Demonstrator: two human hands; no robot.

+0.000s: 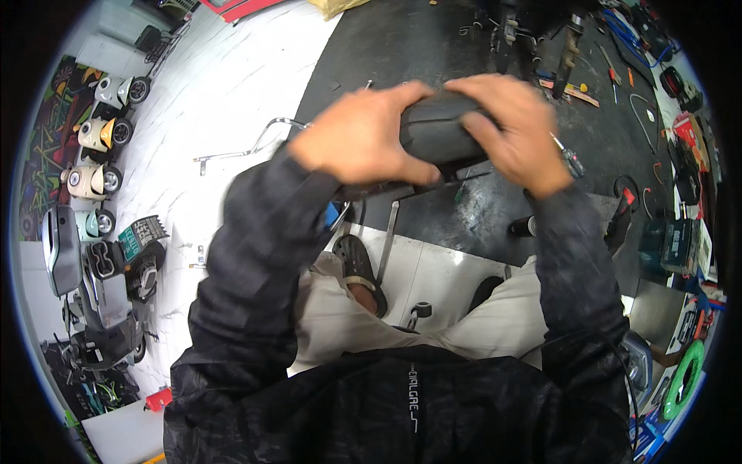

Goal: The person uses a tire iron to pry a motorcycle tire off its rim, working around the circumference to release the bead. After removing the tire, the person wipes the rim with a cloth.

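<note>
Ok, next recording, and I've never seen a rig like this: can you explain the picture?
There's no robot here: these are a person's bare hands, seen from a camera worn on their head, looking down. Its fisheye lens bends straight edges near the rim. The dark sleeves and pale trousers are the wearer's own. The left hand and right hand hold a dark rounded piece between them; blur hides what exactly it is. Below are a black floor area and a pale floor, with a bent metal bar on the pale part. Scooters stand at the picture's left.
</note>
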